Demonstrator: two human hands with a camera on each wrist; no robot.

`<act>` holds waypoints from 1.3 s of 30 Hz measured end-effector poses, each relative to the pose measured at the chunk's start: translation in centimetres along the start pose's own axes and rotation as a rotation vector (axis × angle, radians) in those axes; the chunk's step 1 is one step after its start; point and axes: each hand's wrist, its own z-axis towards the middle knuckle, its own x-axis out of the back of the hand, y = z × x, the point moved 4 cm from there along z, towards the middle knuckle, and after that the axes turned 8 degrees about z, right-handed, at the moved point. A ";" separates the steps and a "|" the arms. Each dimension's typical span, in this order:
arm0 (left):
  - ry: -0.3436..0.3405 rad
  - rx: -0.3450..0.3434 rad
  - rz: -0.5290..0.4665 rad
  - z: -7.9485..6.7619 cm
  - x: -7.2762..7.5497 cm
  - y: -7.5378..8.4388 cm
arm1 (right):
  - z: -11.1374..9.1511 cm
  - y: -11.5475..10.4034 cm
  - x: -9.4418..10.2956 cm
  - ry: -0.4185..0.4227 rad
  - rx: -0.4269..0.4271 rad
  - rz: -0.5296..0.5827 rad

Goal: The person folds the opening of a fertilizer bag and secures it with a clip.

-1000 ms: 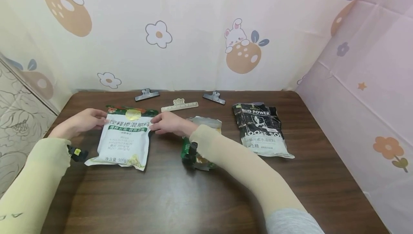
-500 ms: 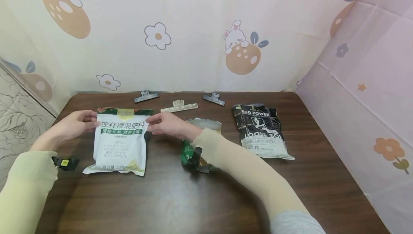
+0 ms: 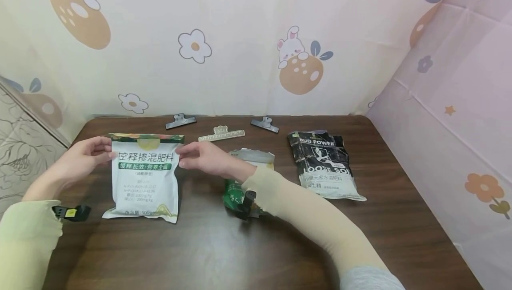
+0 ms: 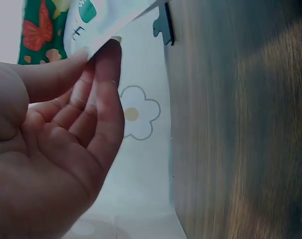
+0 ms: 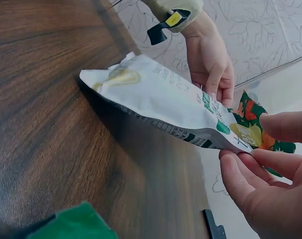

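A white fertilizer bag [image 3: 145,192] with a green, flower-printed top band leans up at the table's left side. Its lower edge is down at the tabletop and its top is raised. My left hand [image 3: 86,156] pinches the bag's upper left edge between thumb and fingers, as the left wrist view also shows. On the opposite side my right hand [image 3: 208,159] pinches the upper right edge. From the right wrist view, the bag [image 5: 161,99] slants up off the wood, with the right thumb [image 5: 283,125] over its front and fingers behind.
Under my right forearm lies a green and silver bag [image 3: 234,192], partly hidden. A black and white soil bag [image 3: 322,159] lies to the right. Along the back edge are two dark clips, one left [image 3: 181,121] and one right [image 3: 265,124], and a cream clip [image 3: 222,134]. A patterned curtain [image 3: 240,59] stands behind.
The bag has shifted slightly left and its top has tipped up, so its front faces me more. Both hands have moved left with it, keeping hold of its sides.
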 end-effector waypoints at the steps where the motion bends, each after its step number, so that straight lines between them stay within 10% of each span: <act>1: 0.012 -0.003 -0.003 -0.1 0.1 0.0 | -0.1 -0.1 0.0 0.004 0.007 -0.002; 19: 0.216 -0.109 -0.066 -1.1 1.4 -0.2 | -0.8 -2.3 -0.6 0.011 0.101 0.112; 39: 0.373 -0.110 -0.238 -0.9 2.0 0.6 | -1.3 -4.3 0.7 0.037 0.169 -0.089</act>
